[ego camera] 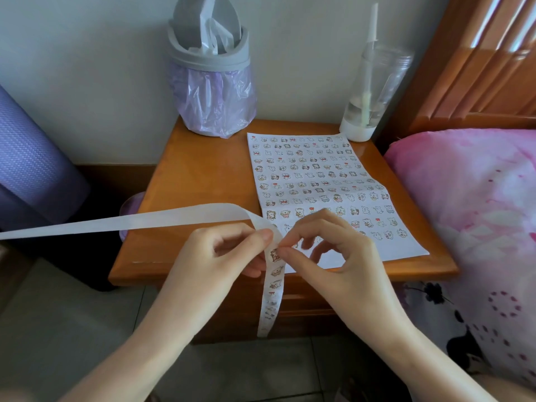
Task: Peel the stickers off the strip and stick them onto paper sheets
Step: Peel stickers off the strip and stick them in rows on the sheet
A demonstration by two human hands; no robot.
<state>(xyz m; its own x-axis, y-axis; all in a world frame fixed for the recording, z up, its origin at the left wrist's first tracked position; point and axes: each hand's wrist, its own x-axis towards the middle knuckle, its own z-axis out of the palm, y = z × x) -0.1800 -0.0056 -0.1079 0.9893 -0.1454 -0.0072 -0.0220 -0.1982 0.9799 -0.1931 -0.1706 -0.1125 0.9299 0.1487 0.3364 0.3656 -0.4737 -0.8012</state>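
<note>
We find no words, numbers or brand marks that we can read. The paper sheet (400,246) carries rows of small cartoon stickers (316,175) (animal-like figures, a few with red hearts), and the strip (274,285) carries more of the same; any lettering on them is too small for us to tell. We make out no label on the bottle (374,91) or the bin (211,68).
</note>
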